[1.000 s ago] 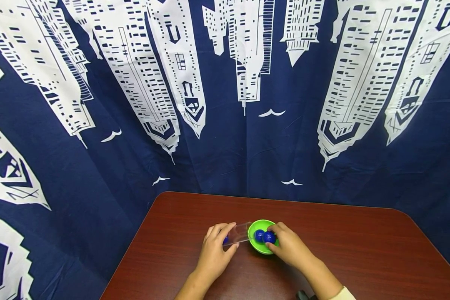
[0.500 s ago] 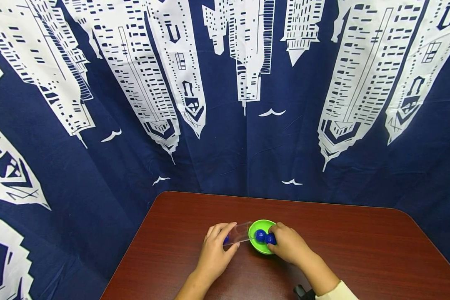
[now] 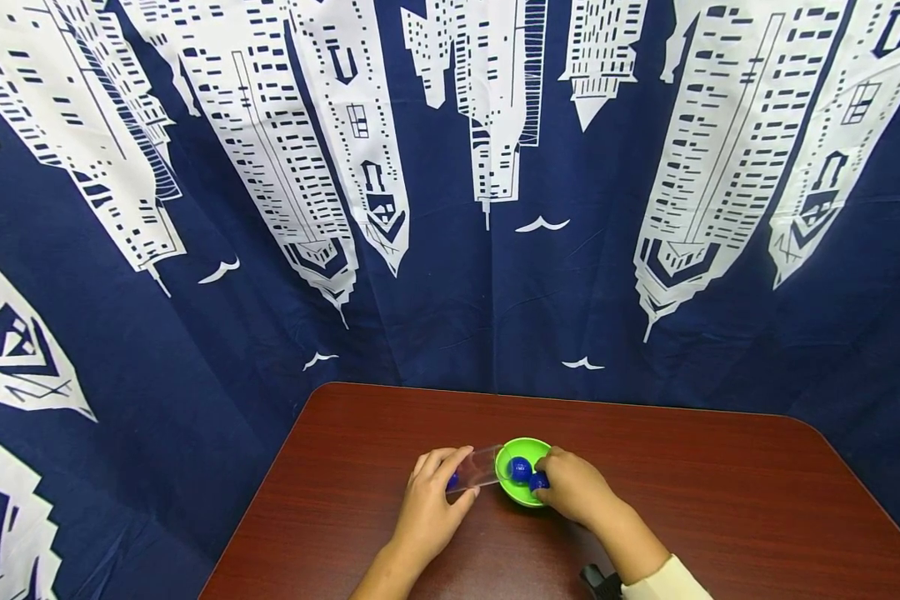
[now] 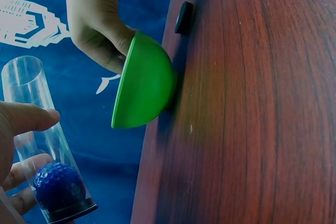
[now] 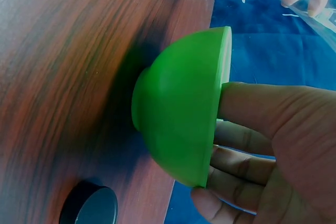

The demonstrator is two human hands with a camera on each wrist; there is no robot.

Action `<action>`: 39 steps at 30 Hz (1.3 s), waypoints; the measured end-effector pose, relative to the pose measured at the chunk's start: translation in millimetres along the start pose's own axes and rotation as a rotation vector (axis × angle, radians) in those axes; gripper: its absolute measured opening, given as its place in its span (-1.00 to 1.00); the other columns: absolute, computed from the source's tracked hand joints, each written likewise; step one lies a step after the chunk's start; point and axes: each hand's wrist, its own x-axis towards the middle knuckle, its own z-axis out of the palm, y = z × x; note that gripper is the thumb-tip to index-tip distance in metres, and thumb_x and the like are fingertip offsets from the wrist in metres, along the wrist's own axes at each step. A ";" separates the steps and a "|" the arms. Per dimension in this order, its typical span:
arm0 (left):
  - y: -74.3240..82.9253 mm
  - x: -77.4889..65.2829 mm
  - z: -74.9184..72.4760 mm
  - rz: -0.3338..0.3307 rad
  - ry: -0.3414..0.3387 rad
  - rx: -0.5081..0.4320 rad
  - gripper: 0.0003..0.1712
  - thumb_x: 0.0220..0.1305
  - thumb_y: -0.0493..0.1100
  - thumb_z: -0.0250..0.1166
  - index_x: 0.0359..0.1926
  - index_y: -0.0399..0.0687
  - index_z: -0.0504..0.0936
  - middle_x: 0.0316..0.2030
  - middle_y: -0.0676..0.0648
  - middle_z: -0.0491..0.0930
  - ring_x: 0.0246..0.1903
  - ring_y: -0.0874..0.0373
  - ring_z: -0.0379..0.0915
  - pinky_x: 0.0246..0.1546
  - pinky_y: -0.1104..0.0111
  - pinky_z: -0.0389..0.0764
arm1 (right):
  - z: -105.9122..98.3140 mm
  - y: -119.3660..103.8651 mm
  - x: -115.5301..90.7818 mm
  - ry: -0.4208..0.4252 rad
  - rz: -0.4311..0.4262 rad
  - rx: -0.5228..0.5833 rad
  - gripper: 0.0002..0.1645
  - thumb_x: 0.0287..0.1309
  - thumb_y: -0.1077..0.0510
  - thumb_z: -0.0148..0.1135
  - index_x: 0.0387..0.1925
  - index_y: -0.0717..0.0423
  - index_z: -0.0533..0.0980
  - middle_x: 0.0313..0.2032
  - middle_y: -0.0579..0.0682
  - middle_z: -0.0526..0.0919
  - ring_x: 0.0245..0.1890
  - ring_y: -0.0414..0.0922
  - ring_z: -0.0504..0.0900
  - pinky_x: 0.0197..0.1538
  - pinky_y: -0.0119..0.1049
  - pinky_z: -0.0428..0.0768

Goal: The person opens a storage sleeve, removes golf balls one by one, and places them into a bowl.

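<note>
My left hand (image 3: pixel 429 504) grips a clear tube (image 3: pixel 482 467), tilted with its mouth toward the green bowl (image 3: pixel 527 447). One blue dimpled golf ball (image 4: pixel 59 186) sits at the tube's dark-capped end. The bowl stands on the table with golf balls inside. My right hand (image 3: pixel 579 490) reaches over its right rim and pinches one blue golf ball (image 3: pixel 537 482) between thumb and fingers. Another golf ball (image 3: pixel 518 469) lies just left of that one. In the right wrist view the bowl's wall (image 5: pixel 181 103) hides the fingertips and the held ball.
A small round black cap (image 5: pixel 89 205) lies on the brown table (image 3: pixel 390 417) close to the bowl. Behind the table hangs a dark blue curtain (image 3: pixel 435 333) printed with white buildings. A black device (image 3: pixel 600 581) is at my right sleeve.
My right hand has dipped slightly lower into the bowl with the pinched golf ball. The left hand and tube stay put.
</note>
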 end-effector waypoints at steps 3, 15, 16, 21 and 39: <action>-0.4 -0.2 0.6 -0.001 0.000 -0.007 -0.34 0.14 -0.06 0.52 0.29 0.22 0.57 0.12 0.09 0.58 0.14 0.15 0.45 0.12 0.11 0.59 | -0.1 -0.8 1.3 -0.013 0.001 -0.007 -0.63 -0.19 0.17 0.62 -0.27 0.21 0.70 -0.33 0.04 0.64 -0.30 -0.04 0.66 -0.14 -0.02 0.64; -1.7 -0.5 1.9 0.002 0.017 -0.006 -0.34 0.12 -0.07 0.54 0.27 0.23 0.58 0.10 0.09 0.59 0.13 0.15 0.46 0.12 0.10 0.58 | 3.0 -2.2 4.0 -0.033 0.035 0.001 -0.54 -0.16 0.14 0.63 -0.17 0.24 0.69 -0.27 0.06 0.66 -0.26 -0.05 0.66 -0.11 0.00 0.65; -1.5 -0.5 1.7 0.000 0.016 -0.007 -0.34 0.12 -0.07 0.54 0.27 0.23 0.58 0.10 0.09 0.59 0.13 0.15 0.46 0.12 0.10 0.58 | 3.1 -2.2 4.0 -0.033 0.037 0.003 -0.52 -0.17 0.14 0.63 -0.15 0.24 0.69 -0.25 0.07 0.67 -0.24 -0.04 0.67 -0.09 0.01 0.66; -0.6 -0.5 1.6 0.002 0.021 -0.006 -0.35 0.11 -0.07 0.54 0.26 0.23 0.58 0.10 0.09 0.59 0.13 0.15 0.47 0.13 0.09 0.59 | 2.2 -1.6 2.5 -0.028 0.039 0.025 -0.48 -0.16 0.14 0.63 -0.10 0.22 0.67 -0.17 0.10 0.70 -0.17 -0.01 0.69 -0.01 0.04 0.67; 2.9 0.2 -0.8 0.016 0.034 -0.004 -0.34 0.10 -0.08 0.55 0.26 0.24 0.59 0.09 0.10 0.60 0.12 0.17 0.46 0.11 0.13 0.59 | -7.4 10.9 -10.0 0.150 -0.054 0.204 -0.69 0.13 0.16 0.46 -0.06 0.08 0.67 -0.17 -0.13 0.68 -0.28 -0.19 0.67 -0.23 -0.34 0.63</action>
